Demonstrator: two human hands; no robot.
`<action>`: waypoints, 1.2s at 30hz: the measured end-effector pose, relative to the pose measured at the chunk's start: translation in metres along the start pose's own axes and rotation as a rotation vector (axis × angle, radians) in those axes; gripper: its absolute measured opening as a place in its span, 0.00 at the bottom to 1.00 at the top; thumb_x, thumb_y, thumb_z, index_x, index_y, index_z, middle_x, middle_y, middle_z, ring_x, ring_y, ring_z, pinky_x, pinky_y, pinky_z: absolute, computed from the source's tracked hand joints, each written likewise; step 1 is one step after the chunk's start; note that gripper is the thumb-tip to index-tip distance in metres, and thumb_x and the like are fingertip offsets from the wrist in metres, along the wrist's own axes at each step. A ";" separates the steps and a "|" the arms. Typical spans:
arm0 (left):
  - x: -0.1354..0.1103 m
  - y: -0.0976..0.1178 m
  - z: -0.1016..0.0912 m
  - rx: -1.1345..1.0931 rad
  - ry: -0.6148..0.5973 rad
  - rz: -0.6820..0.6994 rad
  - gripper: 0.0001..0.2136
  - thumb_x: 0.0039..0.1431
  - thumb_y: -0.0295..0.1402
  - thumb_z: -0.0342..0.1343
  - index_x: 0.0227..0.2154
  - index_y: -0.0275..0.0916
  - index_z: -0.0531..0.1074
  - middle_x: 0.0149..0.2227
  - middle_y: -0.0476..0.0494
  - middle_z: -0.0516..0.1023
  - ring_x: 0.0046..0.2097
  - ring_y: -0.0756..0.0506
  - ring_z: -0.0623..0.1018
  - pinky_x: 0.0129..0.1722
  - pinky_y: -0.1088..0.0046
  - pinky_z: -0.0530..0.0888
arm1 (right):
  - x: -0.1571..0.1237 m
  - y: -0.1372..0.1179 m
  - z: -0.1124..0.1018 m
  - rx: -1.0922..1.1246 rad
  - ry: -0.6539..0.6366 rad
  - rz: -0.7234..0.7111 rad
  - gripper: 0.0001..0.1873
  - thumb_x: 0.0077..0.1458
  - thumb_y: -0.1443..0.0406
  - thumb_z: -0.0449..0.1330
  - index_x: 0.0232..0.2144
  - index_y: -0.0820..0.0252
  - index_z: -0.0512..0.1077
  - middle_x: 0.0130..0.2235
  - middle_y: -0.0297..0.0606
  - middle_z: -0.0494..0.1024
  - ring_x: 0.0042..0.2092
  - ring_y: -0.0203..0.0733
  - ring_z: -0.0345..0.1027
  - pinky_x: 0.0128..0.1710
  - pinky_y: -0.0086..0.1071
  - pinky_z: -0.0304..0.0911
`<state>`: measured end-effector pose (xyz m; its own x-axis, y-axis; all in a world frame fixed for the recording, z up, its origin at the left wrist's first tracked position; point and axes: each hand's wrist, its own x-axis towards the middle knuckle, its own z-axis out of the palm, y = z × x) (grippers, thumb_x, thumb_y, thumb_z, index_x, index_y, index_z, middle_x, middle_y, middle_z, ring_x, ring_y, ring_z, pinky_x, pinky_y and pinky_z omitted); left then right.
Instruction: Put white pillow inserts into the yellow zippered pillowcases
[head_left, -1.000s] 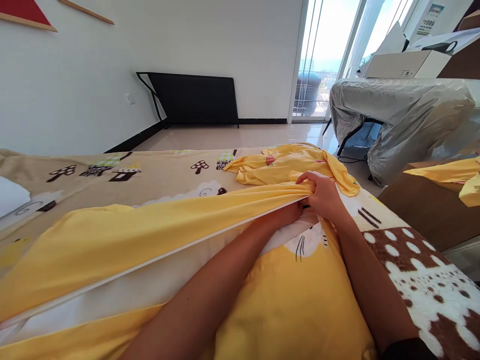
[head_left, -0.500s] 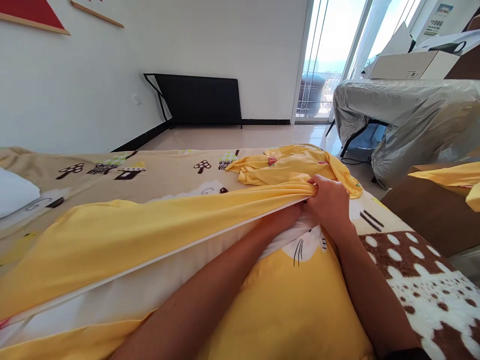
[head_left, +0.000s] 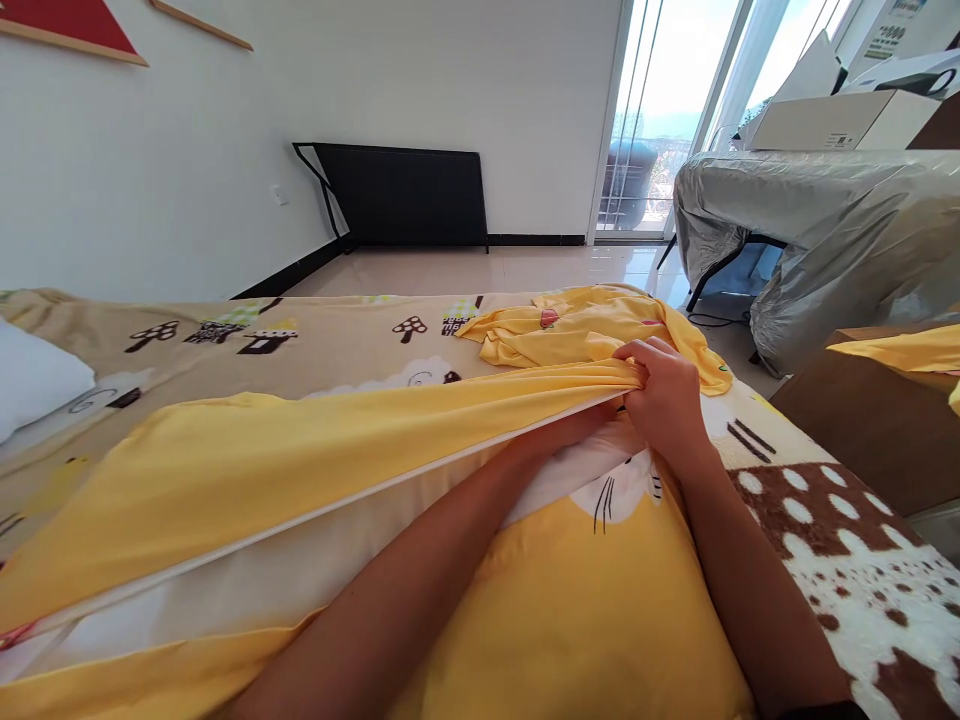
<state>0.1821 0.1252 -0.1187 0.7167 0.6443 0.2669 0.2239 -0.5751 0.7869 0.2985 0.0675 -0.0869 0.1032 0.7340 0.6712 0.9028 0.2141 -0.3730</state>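
A yellow pillowcase (head_left: 337,450) with a white inner side is stretched across the bed, its long edge pulled up toward the right. My right hand (head_left: 666,395) is closed on the bunched corner of that edge. My left forearm (head_left: 427,540) reaches into the fold beneath it, toward the same corner. Cloth and my right hand hide the left hand's fingers. Under and between my arms lies the yellow part with a white animal muzzle and black whiskers (head_left: 604,500).
Crumpled yellow cloth (head_left: 570,325) lies past my hands on the patterned blanket (head_left: 337,350). A white pillow (head_left: 37,380) is at the left. A cardboard box (head_left: 847,430) with yellow cloth stands right of the bed, near a plastic-covered table (head_left: 810,190). A black folded frame (head_left: 405,195) leans on the wall.
The view has shifted slightly. Both arms and the pillowcase hold nearly the same pose, with my right hand still gripping the corner.
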 end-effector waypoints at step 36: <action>-0.031 0.032 -0.001 0.185 0.044 0.049 0.19 0.60 0.33 0.44 0.53 0.43 0.67 0.51 0.46 0.75 0.58 0.41 0.67 0.63 0.60 0.58 | -0.006 -0.012 -0.017 0.198 0.002 0.000 0.20 0.33 0.73 0.49 0.32 0.56 0.70 0.31 0.33 0.76 0.33 0.41 0.67 0.34 0.30 0.59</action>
<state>0.1662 0.0867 -0.1011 0.7009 0.6326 0.3295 0.3101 -0.6863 0.6579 0.2936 0.0497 -0.0756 0.1037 0.7329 0.6724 0.8033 0.3369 -0.4911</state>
